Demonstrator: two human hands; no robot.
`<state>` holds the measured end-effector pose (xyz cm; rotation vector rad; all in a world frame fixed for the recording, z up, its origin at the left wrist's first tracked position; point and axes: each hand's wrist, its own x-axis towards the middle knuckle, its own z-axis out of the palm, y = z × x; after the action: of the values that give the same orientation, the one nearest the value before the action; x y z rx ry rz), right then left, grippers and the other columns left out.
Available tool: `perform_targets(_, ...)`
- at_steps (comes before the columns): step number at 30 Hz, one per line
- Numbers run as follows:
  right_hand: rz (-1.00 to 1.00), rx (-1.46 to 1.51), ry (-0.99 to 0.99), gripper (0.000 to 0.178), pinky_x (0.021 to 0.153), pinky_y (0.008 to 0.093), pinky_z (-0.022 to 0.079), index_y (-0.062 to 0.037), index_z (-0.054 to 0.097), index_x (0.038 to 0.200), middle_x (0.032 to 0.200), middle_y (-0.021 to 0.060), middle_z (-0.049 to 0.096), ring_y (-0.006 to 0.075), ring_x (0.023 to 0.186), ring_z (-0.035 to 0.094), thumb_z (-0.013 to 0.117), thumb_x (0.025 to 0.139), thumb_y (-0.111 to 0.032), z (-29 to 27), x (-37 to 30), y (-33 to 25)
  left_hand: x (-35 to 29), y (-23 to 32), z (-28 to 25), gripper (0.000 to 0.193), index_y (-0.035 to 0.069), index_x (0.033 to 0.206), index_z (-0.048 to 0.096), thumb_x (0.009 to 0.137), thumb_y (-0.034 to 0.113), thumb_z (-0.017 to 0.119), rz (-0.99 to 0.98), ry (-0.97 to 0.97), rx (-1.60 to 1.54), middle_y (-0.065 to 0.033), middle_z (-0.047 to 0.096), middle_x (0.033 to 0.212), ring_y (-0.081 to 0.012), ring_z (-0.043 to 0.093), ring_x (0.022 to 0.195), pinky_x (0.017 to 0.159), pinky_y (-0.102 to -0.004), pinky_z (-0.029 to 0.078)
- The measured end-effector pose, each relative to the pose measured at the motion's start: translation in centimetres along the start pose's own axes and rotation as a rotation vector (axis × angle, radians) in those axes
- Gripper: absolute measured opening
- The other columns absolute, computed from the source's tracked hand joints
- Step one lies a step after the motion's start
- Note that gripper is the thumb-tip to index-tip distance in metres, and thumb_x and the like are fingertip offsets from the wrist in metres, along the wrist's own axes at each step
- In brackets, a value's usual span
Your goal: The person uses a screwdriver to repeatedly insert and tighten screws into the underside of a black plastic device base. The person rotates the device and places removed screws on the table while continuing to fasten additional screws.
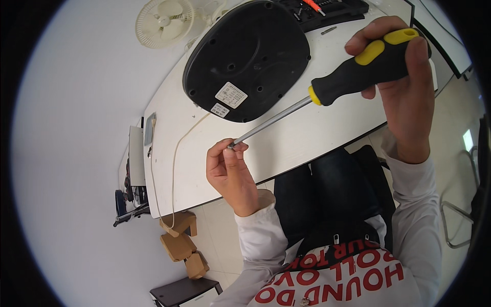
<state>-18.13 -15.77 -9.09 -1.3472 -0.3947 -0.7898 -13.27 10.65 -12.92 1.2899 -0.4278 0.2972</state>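
Note:
My right hand (409, 82) is closed around the black and yellow handle of a screwdriver (353, 77), raised over the right side of the table. Its long metal shaft slants down to the left. At the tip, the thumb and fingers of my left hand (230, 171) pinch together on a small metal piece, perhaps a screw, too small to name surely. Beyond my hands, a black oval fan base (245, 61) lies with its labelled underside up, showing several holes. A pale cord (176, 158) runs from it toward the table's left edge.
The white table (204, 174) has a black tool case (337, 13) at its far side, with an orange-handled tool (313, 5) and a loose bit (329, 30) beside it. A cream fan head (164, 21) stands at the far left. Cardboard boxes (179, 246) and a dark stool (185, 290) are below left.

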Motion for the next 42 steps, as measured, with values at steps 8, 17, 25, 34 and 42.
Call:
perform_targets(8, 0.024, -0.230, -0.115, 0.063, 0.047, 0.0202, 0.053, -0.0018, 0.053, 0.104, 0.093, 0.0147, 0.061, 0.0146, 0.063, 0.065, 0.039, 0.087, -0.060, 0.1, 0.7, -1.2, 0.5, -0.6, -1.7, 0.016, 0.001, 0.099, 0.055, 0.090, 0.015, 0.055, -0.078, -0.169, -0.105, -0.0041, 0.054, 0.082, -0.0154, 0.051, 0.083, 0.080, -0.0281, 0.044)
perform_targets(17, -0.100, -0.176, -0.174, 0.057, 0.070, 0.0295, 0.058, -0.0052, 0.050, 0.107, 0.097, 0.0144, 0.060, 0.0211, 0.091, 0.064, 0.075, 0.069, -0.040, -0.2, 0.2, -1.5, 0.9, -1.4, -1.5, 0.018, 0.000, 0.098, 0.056, 0.089, 0.016, 0.057, -0.243, -0.072, -0.392, -0.0077, 0.057, 0.087, -0.0152, 0.054, 0.081, 0.081, -0.0303, 0.046)
perform_targets(25, -0.121, -0.125, -0.369, 0.039, 0.076, 0.0352, 0.057, -0.0081, 0.055, 0.094, 0.102, 0.0193, 0.056, 0.0293, 0.093, 0.063, 0.077, 0.063, -0.007, 1.2, 0.9, -1.7, 1.3, -1.3, -1.8, 0.022, 0.003, 0.101, 0.055, 0.088, 0.020, 0.059, -0.244, -0.148, -0.630, -0.0030, 0.051, 0.088, -0.0148, 0.050, 0.080, 0.080, -0.0298, 0.047)
perform_targets(34, -0.123, -0.144, -0.364, 0.041, 0.077, 0.0355, 0.057, -0.0092, 0.052, 0.100, 0.105, 0.0173, 0.051, 0.0292, 0.089, 0.064, 0.076, 0.068, -0.009, 1.3, 0.5, -1.5, 2.2, -1.4, -2.1, 0.046, -0.001, 0.127, 0.041, 0.091, 0.026, 0.055, -0.260, -0.192, -0.492, -0.0010, 0.051, 0.093, -0.0127, 0.049, 0.085, 0.082, -0.0292, 0.044)
perform_targets(42, -0.204, -0.418, -0.132, 0.059, 0.079, 0.0311, 0.054, -0.0103, 0.047, 0.119, 0.114, 0.0172, 0.050, 0.0225, 0.100, 0.058, 0.075, 0.072, -0.033, -2.4, -1.2, -4.1, 4.1, -2.2, -1.1, 0.050, 0.000, 0.125, 0.041, 0.085, 0.021, 0.062, -0.163, 0.132, 0.161, -0.0054, 0.051, 0.109, -0.0149, 0.048, 0.103, 0.091, -0.0312, 0.038)
